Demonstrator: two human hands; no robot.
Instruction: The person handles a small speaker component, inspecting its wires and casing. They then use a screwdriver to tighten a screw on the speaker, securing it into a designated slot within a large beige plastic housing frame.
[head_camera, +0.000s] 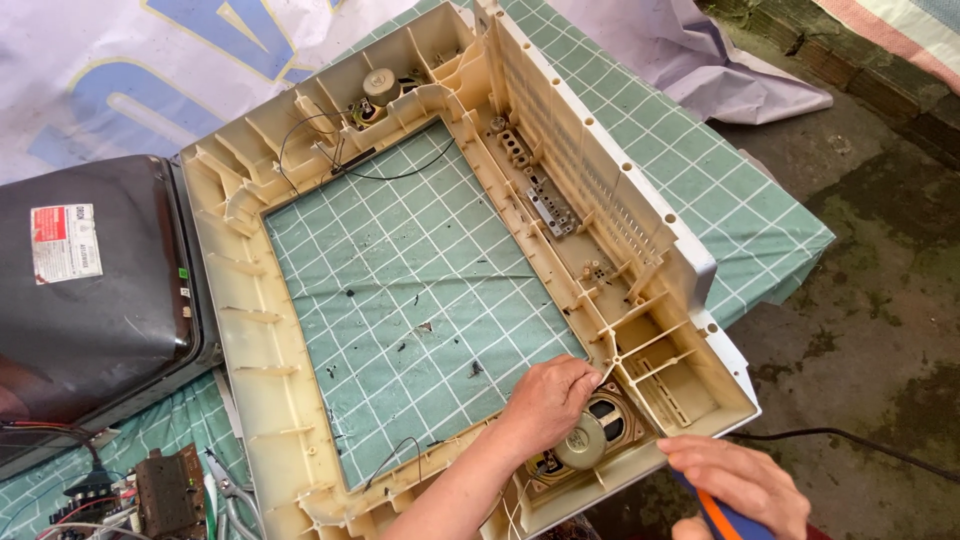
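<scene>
A cream plastic television front frame (250, 340) lies face down on a green checked cloth. In its near right corner sits a round speaker (590, 440) with a metal magnet. My left hand (545, 395) reaches in from below, fingers curled over the speaker's upper left edge. My right hand (740, 480) is just outside the frame's corner, closed around a tool with an orange and blue handle (722, 515); its tip is hidden.
A dark picture tube (90, 290) rests left of the frame. A circuit board (165, 490) and pliers (228, 490) lie at the bottom left. A second speaker (378, 88) sits in the frame's far corner. A black cable (860, 440) crosses the mossy ground on the right.
</scene>
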